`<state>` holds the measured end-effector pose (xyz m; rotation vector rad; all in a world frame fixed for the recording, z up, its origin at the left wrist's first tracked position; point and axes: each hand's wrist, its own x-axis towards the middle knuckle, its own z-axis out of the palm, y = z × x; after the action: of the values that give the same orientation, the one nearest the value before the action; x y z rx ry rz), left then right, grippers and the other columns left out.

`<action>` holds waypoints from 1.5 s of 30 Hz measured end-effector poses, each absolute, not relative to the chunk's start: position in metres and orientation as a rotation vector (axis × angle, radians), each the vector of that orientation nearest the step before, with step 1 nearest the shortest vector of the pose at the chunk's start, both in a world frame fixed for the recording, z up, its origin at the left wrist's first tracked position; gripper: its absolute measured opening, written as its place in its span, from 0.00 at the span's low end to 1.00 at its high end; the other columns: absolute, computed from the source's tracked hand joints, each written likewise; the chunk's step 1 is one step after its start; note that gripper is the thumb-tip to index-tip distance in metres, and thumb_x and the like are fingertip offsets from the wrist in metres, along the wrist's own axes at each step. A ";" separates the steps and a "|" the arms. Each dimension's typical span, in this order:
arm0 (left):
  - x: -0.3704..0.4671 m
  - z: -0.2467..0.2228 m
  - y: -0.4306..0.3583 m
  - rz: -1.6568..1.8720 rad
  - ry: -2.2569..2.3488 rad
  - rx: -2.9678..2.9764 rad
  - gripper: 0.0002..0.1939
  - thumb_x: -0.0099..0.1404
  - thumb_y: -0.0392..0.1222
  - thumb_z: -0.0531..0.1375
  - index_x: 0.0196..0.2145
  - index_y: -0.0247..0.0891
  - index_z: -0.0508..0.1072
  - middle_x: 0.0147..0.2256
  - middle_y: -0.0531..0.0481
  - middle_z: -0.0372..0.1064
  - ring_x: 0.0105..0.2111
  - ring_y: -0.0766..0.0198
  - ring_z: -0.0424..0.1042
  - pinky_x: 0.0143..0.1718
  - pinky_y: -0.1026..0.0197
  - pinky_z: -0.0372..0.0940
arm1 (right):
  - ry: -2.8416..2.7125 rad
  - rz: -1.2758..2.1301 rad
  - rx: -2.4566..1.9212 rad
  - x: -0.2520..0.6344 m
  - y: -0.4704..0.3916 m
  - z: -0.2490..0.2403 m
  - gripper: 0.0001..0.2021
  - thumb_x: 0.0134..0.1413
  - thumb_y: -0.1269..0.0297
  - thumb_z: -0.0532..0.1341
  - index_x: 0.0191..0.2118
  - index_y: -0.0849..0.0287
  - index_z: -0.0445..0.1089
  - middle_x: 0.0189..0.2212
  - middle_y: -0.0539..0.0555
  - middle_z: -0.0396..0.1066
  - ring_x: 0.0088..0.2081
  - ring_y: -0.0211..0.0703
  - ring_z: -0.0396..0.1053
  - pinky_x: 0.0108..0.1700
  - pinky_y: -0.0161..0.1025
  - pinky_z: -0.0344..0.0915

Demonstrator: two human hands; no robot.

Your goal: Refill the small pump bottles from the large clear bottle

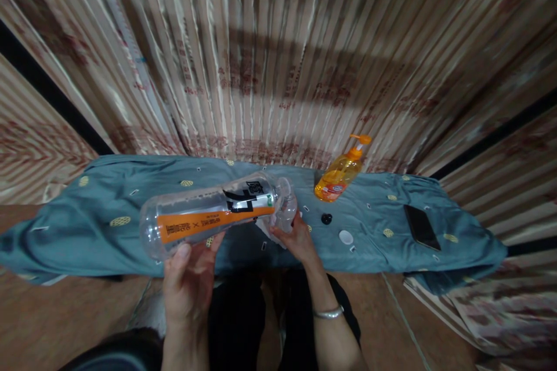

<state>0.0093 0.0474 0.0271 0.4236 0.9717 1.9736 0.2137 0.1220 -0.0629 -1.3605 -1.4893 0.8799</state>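
Observation:
My left hand (191,281) is closed around the lower side of a large clear plastic bottle (191,200) with an orange and black label. The bottle lies tipped sideways in the air, its neck end pointing right. In my right hand (298,240) is a small clear plastic bottle (286,208), held close to the large bottle's neck. Whether the two mouths touch cannot be made out. Something thin and white, like a tissue (266,229), shows beside my right fingers. Just right of that hand, a small black cap (326,218) and a round white lid (346,237) rest on the cloth.
A teal patterned cloth (369,243) covers the narrow table. An orange pump bottle (339,177) stands at its back edge. A black phone (422,227) lies toward the right end. Striped curtains (278,69) hang close behind and at both sides.

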 end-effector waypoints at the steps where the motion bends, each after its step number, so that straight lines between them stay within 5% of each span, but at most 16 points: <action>1: 0.010 0.026 0.047 1.973 0.966 0.429 0.20 0.45 0.58 0.80 0.30 0.46 0.81 0.41 0.50 0.84 0.62 0.41 0.75 0.67 0.33 0.66 | -1.498 0.871 -1.361 0.213 0.122 -0.064 0.35 0.49 0.59 0.72 0.64 0.58 0.70 0.56 0.62 0.81 0.56 0.62 0.81 0.61 0.60 0.77; 9: 0.017 0.026 0.045 1.968 0.881 0.373 0.19 0.47 0.59 0.79 0.29 0.46 0.82 0.33 0.52 0.82 0.48 0.42 0.82 0.61 0.22 0.68 | -1.522 0.908 -1.388 0.214 0.120 -0.065 0.44 0.48 0.63 0.72 0.72 0.56 0.61 0.59 0.61 0.80 0.59 0.60 0.79 0.64 0.59 0.75; 20: 0.020 0.026 0.045 1.986 0.912 0.310 0.21 0.46 0.61 0.79 0.30 0.47 0.82 0.29 0.53 0.79 0.50 0.39 0.82 0.62 0.19 0.66 | -1.474 0.863 -1.457 0.211 0.118 -0.068 0.36 0.49 0.62 0.71 0.66 0.59 0.67 0.55 0.63 0.82 0.55 0.61 0.82 0.60 0.57 0.77; 29: 0.022 0.033 0.041 1.985 0.949 0.435 0.24 0.52 0.62 0.76 0.42 0.49 0.84 0.41 0.48 0.84 0.57 0.37 0.78 0.62 0.26 0.69 | -1.507 0.847 -1.403 0.212 0.118 -0.066 0.40 0.51 0.64 0.71 0.70 0.59 0.63 0.58 0.63 0.80 0.58 0.61 0.80 0.63 0.58 0.76; 37: 0.022 0.038 0.041 1.995 0.908 0.393 0.24 0.48 0.60 0.79 0.40 0.49 0.84 0.41 0.52 0.83 0.53 0.45 0.79 0.59 0.34 0.75 | -1.553 0.821 -1.386 0.212 0.119 -0.065 0.37 0.51 0.65 0.71 0.68 0.56 0.66 0.59 0.61 0.79 0.59 0.60 0.80 0.64 0.57 0.75; 45: 0.022 0.036 0.041 1.970 0.885 0.385 0.22 0.53 0.59 0.77 0.42 0.49 0.85 0.42 0.52 0.84 0.51 0.44 0.81 0.61 0.29 0.72 | -1.542 0.827 -1.388 0.211 0.120 -0.067 0.41 0.49 0.67 0.72 0.70 0.58 0.63 0.60 0.63 0.79 0.60 0.60 0.79 0.65 0.56 0.74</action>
<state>0.0222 0.0409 0.0363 0.3849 0.8855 1.9697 0.2113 0.1197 -0.0669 -1.3876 -1.5423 0.8274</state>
